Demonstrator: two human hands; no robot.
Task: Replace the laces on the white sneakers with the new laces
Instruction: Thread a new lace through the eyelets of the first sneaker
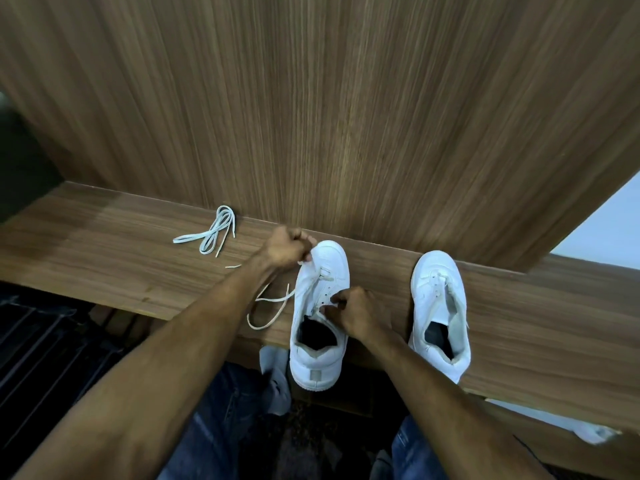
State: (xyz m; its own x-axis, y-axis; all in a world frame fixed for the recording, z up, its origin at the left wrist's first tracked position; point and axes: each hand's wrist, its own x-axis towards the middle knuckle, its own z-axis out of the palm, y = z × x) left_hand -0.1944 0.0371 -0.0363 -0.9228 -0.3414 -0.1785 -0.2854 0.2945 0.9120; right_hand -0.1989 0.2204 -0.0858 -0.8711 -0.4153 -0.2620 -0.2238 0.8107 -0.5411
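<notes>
Wooden shelf [104, 233] against a wood-grain panel [346, 98].

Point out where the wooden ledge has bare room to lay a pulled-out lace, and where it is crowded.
Bare wood lies left of the bundled laces, between the two sneakers, and right of the right one. Crowded: around the left sneaker, where the left hand, right hand and a loose lace sit.

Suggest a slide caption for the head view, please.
Both hands, left hand and right hand, work the lace at one white sneaker; spare laces lie nearby.
</notes>
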